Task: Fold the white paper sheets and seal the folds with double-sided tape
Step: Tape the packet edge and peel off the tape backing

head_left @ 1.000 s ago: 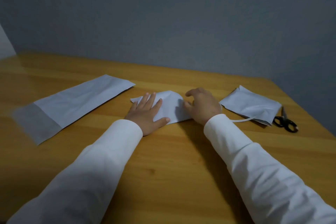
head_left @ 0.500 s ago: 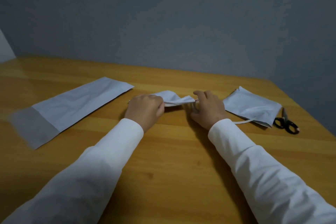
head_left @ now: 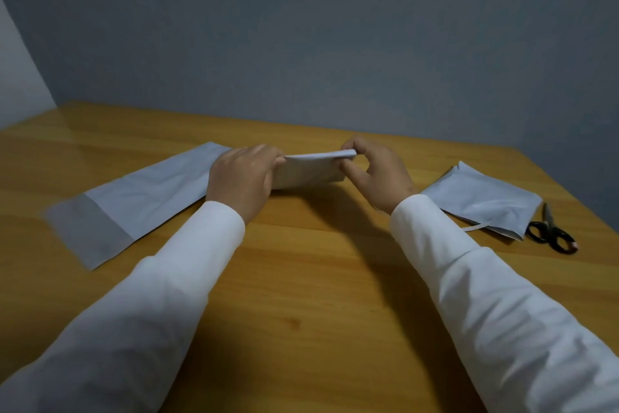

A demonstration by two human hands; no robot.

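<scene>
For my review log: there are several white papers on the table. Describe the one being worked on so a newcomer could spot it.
On the wooden table, look between the two white sleeves. The folded paper stands on edge there, gripped by the left hand and pinched by the right hand. Unlike the long sheet and the finished packet, it is held, not lying flat.

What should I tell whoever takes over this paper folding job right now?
Left hand and right hand each pinch an end of the small folded sheet, held up on edge over the table. A long flat sheet lies on the left, not yet folded up. A folded piece lies right, beside the scissors. No tape roll in view. Left: finish this fold, then the long sheet.
</scene>
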